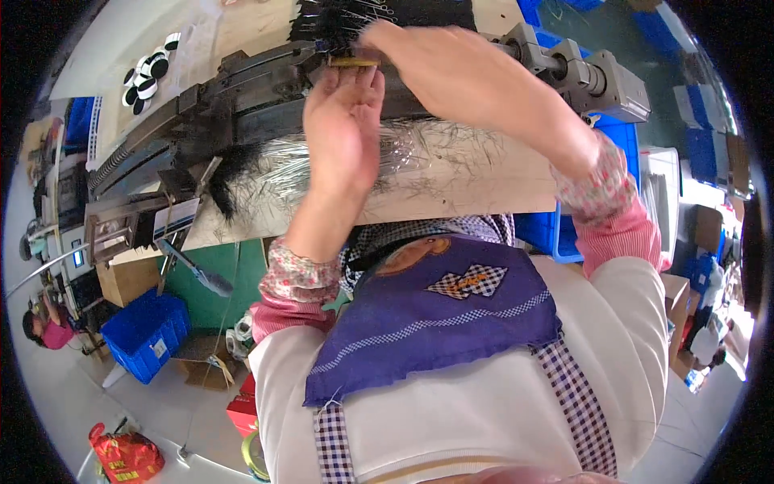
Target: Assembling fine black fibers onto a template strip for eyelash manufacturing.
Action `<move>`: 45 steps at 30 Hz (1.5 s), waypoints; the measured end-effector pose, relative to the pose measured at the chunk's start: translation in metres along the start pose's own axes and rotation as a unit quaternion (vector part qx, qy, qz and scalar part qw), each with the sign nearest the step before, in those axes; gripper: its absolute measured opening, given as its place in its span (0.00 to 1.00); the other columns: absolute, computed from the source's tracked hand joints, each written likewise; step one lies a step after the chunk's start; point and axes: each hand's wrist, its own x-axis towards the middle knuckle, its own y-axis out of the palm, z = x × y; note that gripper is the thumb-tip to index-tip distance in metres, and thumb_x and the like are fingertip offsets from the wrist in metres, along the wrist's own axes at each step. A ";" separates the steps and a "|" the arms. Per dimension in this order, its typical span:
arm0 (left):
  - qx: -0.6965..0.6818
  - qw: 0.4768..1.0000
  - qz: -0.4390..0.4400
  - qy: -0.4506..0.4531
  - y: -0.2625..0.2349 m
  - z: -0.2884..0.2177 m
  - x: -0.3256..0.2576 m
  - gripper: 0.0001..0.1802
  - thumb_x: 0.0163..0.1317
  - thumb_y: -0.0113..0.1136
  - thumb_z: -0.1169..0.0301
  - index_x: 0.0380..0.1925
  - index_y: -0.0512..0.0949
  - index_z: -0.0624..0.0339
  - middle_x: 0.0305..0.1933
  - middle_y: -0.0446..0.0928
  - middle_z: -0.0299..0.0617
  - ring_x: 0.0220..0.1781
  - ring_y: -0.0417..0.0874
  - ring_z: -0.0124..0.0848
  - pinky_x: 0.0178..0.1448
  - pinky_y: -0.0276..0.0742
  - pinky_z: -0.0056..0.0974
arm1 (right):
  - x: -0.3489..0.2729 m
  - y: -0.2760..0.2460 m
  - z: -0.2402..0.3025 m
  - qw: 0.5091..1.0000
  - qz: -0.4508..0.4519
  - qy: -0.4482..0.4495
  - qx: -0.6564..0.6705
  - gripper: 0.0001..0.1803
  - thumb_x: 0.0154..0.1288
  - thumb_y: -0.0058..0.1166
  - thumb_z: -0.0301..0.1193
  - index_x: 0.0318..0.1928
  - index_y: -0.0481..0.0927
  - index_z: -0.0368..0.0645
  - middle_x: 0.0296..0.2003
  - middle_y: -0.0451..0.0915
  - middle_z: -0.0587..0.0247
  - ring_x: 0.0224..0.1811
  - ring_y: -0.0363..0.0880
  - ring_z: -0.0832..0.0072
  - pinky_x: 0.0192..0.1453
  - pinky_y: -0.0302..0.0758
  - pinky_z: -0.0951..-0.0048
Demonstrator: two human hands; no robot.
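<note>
My left hand (345, 113) is raised palm up at the dark metal machine (258, 93). Its fingers stretch out to a yellow strip (353, 61) on the machine and touch or nearly touch it. My right hand (391, 44) reaches across from the right, its fingers closed beside a bunch of black-bristled wire brushes (343, 24) with looped ends. Motion smears it, and what its fingertips pinch is hidden. Below the machine, many thin silvery wires (286, 165) lie loose on the wooden tabletop (476, 181).
White-and-black round pieces (145, 81) lie in a pale tray at the far left. A grey motor-like unit (617, 85) ends the machine at the right. A blue crate (149, 335) stands on the floor at left, near a red bag (125, 456). Another person (55, 327) sits at far left.
</note>
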 end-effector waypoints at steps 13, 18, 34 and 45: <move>0.019 0.979 0.134 -0.149 -0.006 -0.007 -0.076 0.31 0.62 0.49 0.78 0.66 0.57 0.69 0.67 0.63 0.58 0.68 0.65 0.48 0.71 0.60 0.46 | -0.135 0.092 0.007 0.965 0.158 0.087 0.188 0.13 0.56 0.55 0.32 0.40 0.74 0.39 0.39 0.79 0.51 0.39 0.79 0.54 0.42 0.77 0.59; 0.910 0.141 -0.251 0.298 -0.135 -0.089 -0.120 0.37 0.57 0.56 0.64 0.67 0.59 0.59 0.74 0.47 0.58 0.74 0.49 0.58 0.72 0.49 0.59 | -0.163 0.044 -0.002 0.897 0.025 0.274 0.346 0.08 0.60 0.57 0.25 0.40 0.74 0.39 0.33 0.78 0.58 0.32 0.79 0.71 0.38 0.75 0.71; 0.792 0.542 -0.101 0.263 -0.041 -0.053 -0.110 0.31 0.65 0.51 0.71 0.66 0.58 0.68 0.69 0.60 0.58 0.68 0.65 0.47 0.69 0.58 0.47 | -0.094 -0.008 -0.001 0.880 -0.125 0.222 0.400 0.04 0.65 0.53 0.24 0.40 0.78 0.38 0.32 0.79 0.67 0.28 0.74 0.83 0.32 0.72 0.79; 0.545 0.814 0.006 0.199 -0.060 -0.031 -0.066 0.14 0.73 0.42 0.62 0.38 0.72 0.61 0.30 0.73 0.34 0.33 0.76 0.22 0.39 0.71 0.29 | -0.014 0.000 -0.045 0.983 -0.128 0.011 0.134 0.08 0.64 0.52 0.26 0.41 0.80 0.37 0.34 0.79 0.60 0.36 0.80 0.69 0.41 0.75 0.72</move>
